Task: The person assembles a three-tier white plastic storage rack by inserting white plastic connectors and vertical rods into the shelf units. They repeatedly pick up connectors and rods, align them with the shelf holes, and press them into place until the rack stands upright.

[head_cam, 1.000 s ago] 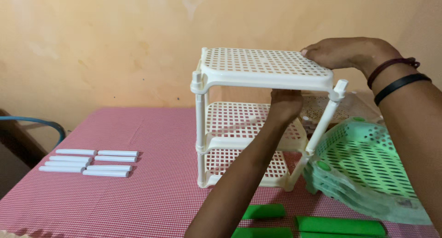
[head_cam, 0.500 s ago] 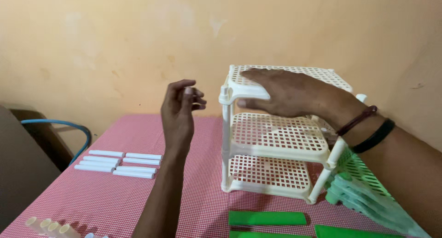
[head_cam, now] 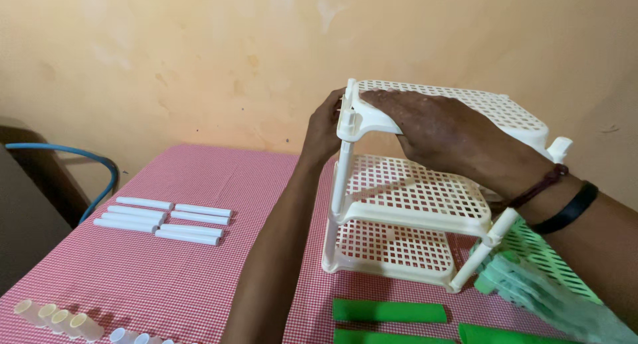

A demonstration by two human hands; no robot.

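Observation:
A cream plastic rack [head_cam: 405, 204] with three perforated shelves stands tilted on the red-checked table [head_cam: 199, 264]. My right hand [head_cam: 432, 128] lies flat on the top shelf near its front left corner and presses it. My left hand [head_cam: 324, 128] reaches up from below and grips that corner from the far side, by the white corner post [head_cam: 342, 164].
Several white tubes [head_cam: 163, 219] lie in rows on the left of the table. Small cream caps [head_cam: 60, 319] sit along the front left edge. Green tubes [head_cam: 389, 312] lie at the front. Green perforated shelves in clear wrap [head_cam: 545, 277] lean at the right.
My left hand has gone from open in the air to the rack's top front corner. The right hand slid along the top shelf. The view has shifted, with the rack further right.

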